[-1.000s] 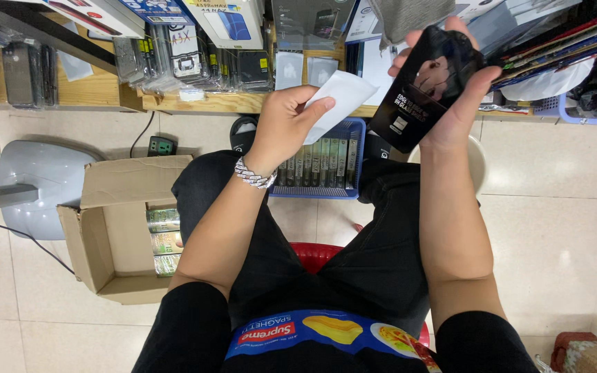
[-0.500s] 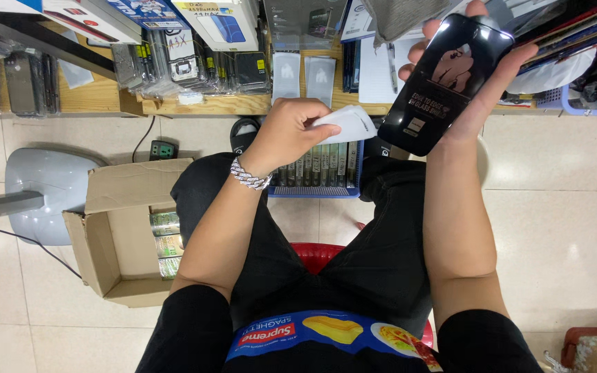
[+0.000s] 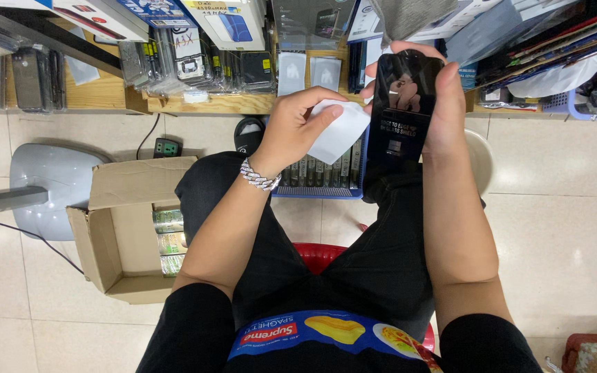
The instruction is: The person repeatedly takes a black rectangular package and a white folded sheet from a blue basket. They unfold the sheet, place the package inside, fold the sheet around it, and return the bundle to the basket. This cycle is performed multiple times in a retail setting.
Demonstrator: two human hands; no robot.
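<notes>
My right hand holds a flat black glossy package upright in front of me, fingers wrapped round its far edge. My left hand, with a silver bracelet at the wrist, grips a small white paper slip right beside the package's left edge. I sit on a red stool with black trousers over my knees.
An open cardboard box holding several green packs stands on the tiled floor at left, next to a grey fan base. A blue tray of upright packs lies under my hands. Wooden shelves crowded with packaged goods run along the top.
My right hand has brought the black package down and left, turning it upright. My left hand has moved the white slip closer to the package's edge.
</notes>
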